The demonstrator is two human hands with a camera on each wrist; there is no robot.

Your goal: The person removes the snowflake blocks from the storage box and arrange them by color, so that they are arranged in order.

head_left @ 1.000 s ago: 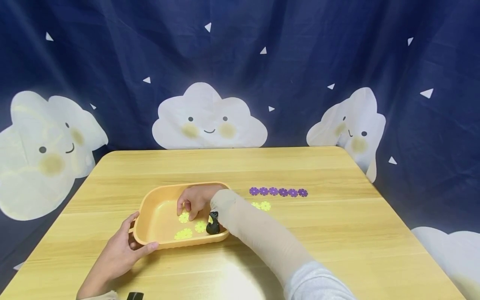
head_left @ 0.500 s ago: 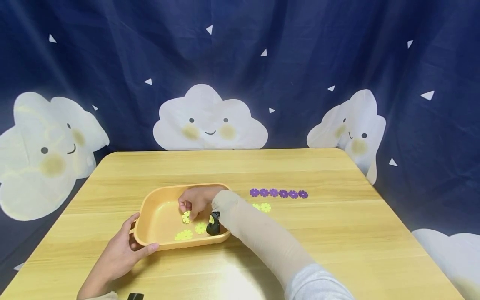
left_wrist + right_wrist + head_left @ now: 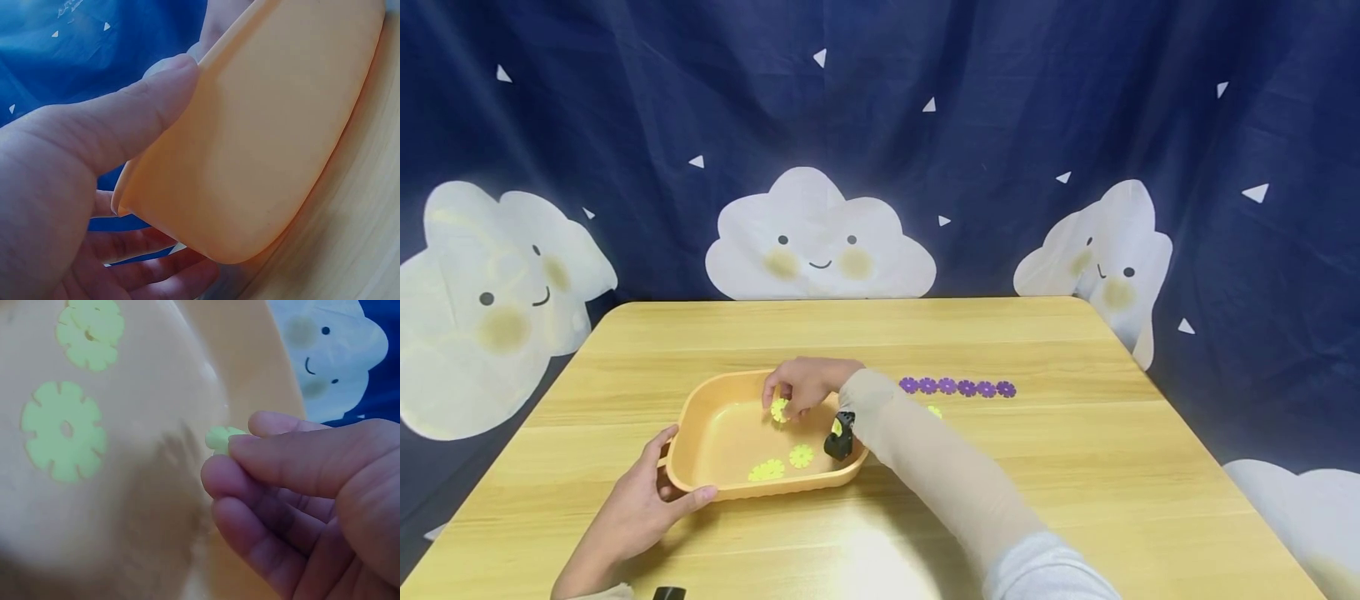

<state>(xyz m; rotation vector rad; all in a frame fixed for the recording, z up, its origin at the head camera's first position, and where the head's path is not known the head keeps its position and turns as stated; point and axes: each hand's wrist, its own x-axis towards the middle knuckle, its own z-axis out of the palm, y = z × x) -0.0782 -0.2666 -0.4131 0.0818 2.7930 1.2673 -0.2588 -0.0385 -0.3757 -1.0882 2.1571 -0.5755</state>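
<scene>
In the head view, an orange plastic basin (image 3: 715, 425) stands on the table. My left hand (image 3: 643, 508) grips its left end, and in the left wrist view the thumb lies on the rim with fingers below. Over the basin's far side, my right hand (image 3: 811, 385) pinches a yellow notched flower-shaped disc (image 3: 779, 410). The right wrist view shows that disc (image 3: 219, 439) edge-on between thumb and fingertips. Beneath the hand, a loose yellow disc (image 3: 801, 456) lies on the basin floor, with overlapping yellow discs (image 3: 766, 471) beside it.
A straight row of purple flower discs (image 3: 958, 387) lies on the table right of the basin. Nearer, a yellow disc (image 3: 934, 411) peeks out behind the right forearm. A blue curtain (image 3: 880, 100) with clouds hangs behind the table (image 3: 1075, 483).
The right hand has taken a yellow disc from the basin floor and moved with it up, toward the far rim and slightly right. The left hand stays put on the basin.
</scene>
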